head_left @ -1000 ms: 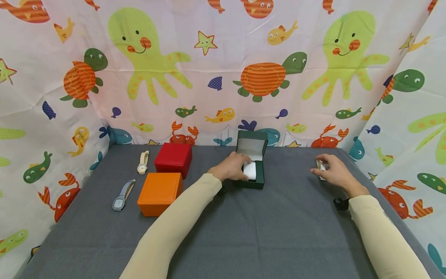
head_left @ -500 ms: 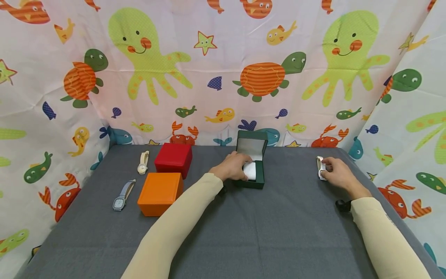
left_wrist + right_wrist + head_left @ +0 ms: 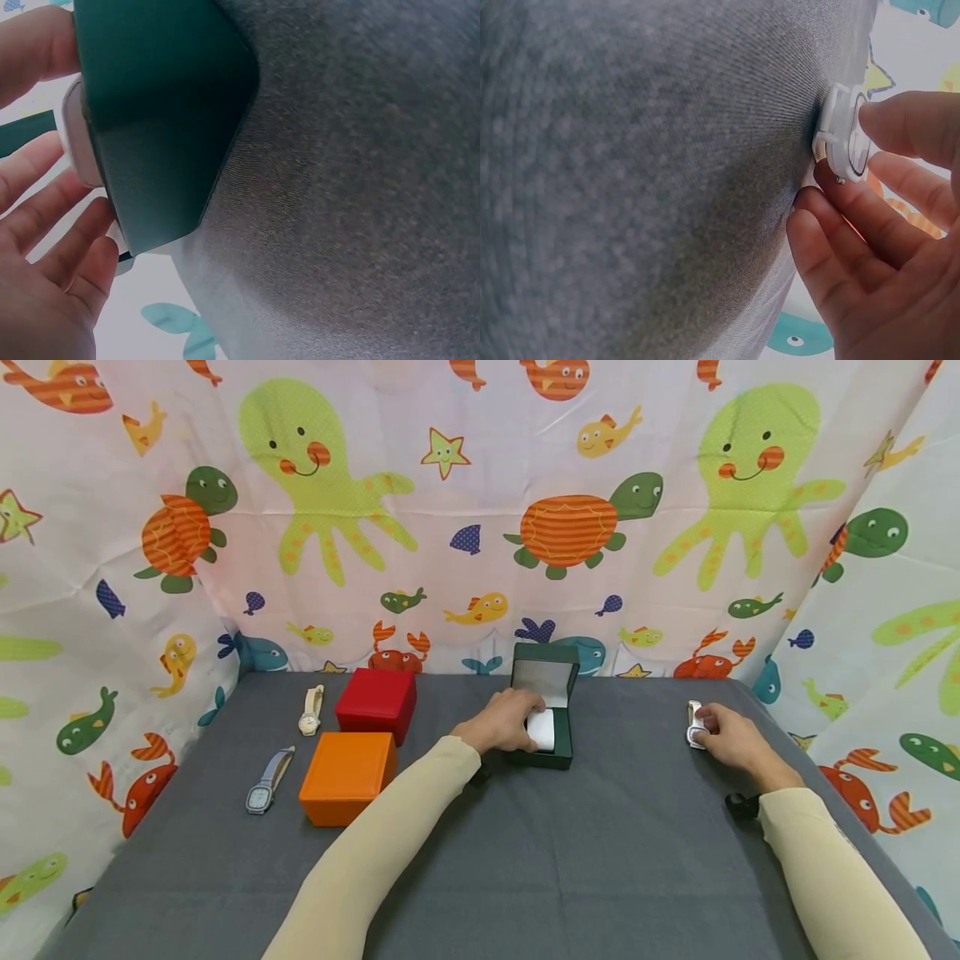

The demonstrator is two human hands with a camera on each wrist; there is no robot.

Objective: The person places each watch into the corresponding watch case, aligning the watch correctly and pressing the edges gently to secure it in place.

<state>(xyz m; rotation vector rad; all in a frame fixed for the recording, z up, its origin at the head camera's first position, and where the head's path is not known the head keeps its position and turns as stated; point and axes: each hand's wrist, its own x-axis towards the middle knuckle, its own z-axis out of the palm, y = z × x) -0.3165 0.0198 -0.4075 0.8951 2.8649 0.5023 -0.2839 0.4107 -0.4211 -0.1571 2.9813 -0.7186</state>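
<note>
In the head view my left hand (image 3: 504,722) is at an open green watch box (image 3: 561,752), its thumb and fingers around a white cushion (image 3: 542,729) inside. The left wrist view shows the fingertips against the cushion (image 3: 84,139), with the thumb beside the green wall (image 3: 165,120). At the far right, my right hand (image 3: 733,742) pinches a white wristwatch (image 3: 695,727) lying on the grey cloth. In the right wrist view the thumb presses the edge of the watch's round case (image 3: 849,142), while fingers reach under its near side.
A red box (image 3: 375,700) and an orange box (image 3: 348,777) stand shut left of the green one. Further left lie a cream wristwatch (image 3: 311,710) and a blue-strapped wristwatch (image 3: 268,783). A printed curtain (image 3: 450,527) rises behind the grey cloth (image 3: 600,860).
My right hand has shifted slightly right and toward me, so more of the white wristwatch shows. The left hand stays at the cushion in the green box.
</note>
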